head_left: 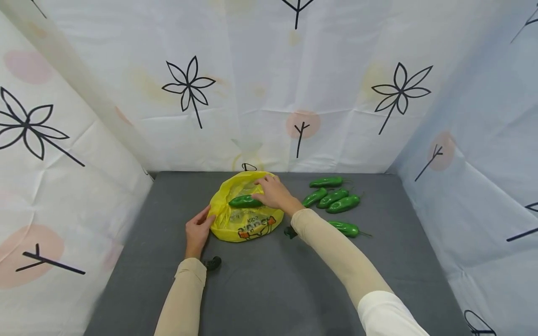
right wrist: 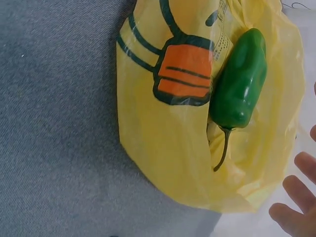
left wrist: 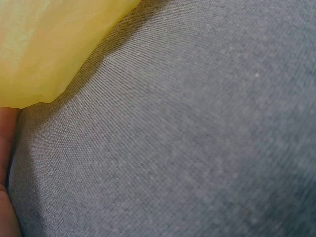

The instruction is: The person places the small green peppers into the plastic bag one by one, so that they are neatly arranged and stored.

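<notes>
A yellow plastic bag (head_left: 227, 226) with printed figures lies spread on the table with its mouth facing up. One green pepper (head_left: 245, 201) rests inside it; its stem shows in the right wrist view. My left hand (head_left: 197, 232) pinches the bag's left rim between thumb and fingers; in the left wrist view only a bit of that hand shows beside the yellow plastic. Over the bag's right side is my right hand (head_left: 272, 192), its fingers spread. The right wrist view shows those fingers (right wrist: 298, 192) apart from the pepper.
Several more green peppers (head_left: 343, 204) lie on the dark grey table (head_left: 260, 289) to the right of the bag, one (head_left: 345, 228) partly behind the right forearm. A white patterned cloth (head_left: 260, 93) hangs behind the table and along both sides.
</notes>
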A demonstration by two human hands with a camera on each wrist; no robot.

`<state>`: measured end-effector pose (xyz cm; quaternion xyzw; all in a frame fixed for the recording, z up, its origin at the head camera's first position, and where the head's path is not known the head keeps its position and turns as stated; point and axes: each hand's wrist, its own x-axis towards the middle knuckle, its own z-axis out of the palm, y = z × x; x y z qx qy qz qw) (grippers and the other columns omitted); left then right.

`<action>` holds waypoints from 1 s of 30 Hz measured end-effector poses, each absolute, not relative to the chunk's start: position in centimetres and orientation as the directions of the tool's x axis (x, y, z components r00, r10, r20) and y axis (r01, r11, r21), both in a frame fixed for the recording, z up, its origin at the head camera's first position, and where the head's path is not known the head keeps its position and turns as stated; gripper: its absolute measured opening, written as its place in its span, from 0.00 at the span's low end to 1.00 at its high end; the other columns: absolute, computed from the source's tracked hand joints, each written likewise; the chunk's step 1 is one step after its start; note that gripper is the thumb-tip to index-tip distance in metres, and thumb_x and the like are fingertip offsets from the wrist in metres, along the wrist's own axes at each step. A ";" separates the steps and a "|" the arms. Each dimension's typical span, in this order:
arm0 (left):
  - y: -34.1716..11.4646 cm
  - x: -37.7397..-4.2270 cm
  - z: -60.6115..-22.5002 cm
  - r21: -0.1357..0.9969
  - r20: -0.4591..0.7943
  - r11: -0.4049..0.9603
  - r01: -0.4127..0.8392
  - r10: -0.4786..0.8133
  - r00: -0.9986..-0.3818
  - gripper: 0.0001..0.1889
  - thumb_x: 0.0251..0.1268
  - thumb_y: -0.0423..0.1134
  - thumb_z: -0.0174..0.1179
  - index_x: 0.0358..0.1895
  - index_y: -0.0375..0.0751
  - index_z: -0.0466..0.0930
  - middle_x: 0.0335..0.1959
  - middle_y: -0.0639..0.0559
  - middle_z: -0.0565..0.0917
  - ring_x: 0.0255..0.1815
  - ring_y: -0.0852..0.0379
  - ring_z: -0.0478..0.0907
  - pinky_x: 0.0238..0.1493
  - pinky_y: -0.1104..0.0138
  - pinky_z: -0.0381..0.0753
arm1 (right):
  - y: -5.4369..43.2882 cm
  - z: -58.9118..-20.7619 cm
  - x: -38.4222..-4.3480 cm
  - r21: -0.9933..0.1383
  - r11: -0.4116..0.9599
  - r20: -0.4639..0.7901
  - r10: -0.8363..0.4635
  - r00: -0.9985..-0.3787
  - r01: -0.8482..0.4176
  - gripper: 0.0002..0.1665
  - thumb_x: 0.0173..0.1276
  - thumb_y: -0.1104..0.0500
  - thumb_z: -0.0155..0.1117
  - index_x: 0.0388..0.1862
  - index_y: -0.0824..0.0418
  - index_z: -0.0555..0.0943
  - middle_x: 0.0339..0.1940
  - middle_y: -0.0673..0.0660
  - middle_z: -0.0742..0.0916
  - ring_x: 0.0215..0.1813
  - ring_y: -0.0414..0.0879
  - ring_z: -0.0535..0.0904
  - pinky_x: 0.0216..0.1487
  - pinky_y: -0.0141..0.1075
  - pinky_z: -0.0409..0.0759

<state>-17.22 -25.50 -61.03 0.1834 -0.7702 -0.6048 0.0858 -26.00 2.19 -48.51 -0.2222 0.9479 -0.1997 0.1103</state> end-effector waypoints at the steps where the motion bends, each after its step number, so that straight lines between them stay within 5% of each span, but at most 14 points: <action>1: -25.5 -17.2 -61.0 0.963 -0.087 0.204 -0.177 -0.385 -0.919 0.24 0.66 0.50 0.69 0.65 0.54 0.82 0.67 0.48 0.82 0.65 0.53 0.77 0.48 0.88 0.71 | 2.3 -48.5 -25.9 -0.425 0.822 -0.115 -0.465 -0.878 -0.380 0.32 0.77 0.38 0.57 0.74 0.49 0.72 0.74 0.59 0.71 0.76 0.61 0.63 0.71 0.55 0.71; 30: -25.5 -17.3 -61.3 0.966 -0.091 0.191 -0.175 -0.381 -0.920 0.25 0.66 0.50 0.69 0.66 0.53 0.82 0.68 0.48 0.81 0.64 0.56 0.77 0.48 0.89 0.72 | 8.8 -50.1 -23.5 -0.279 0.864 0.010 -0.433 -0.901 -0.418 0.39 0.75 0.39 0.61 0.77 0.55 0.67 0.75 0.62 0.69 0.74 0.62 0.64 0.76 0.57 0.63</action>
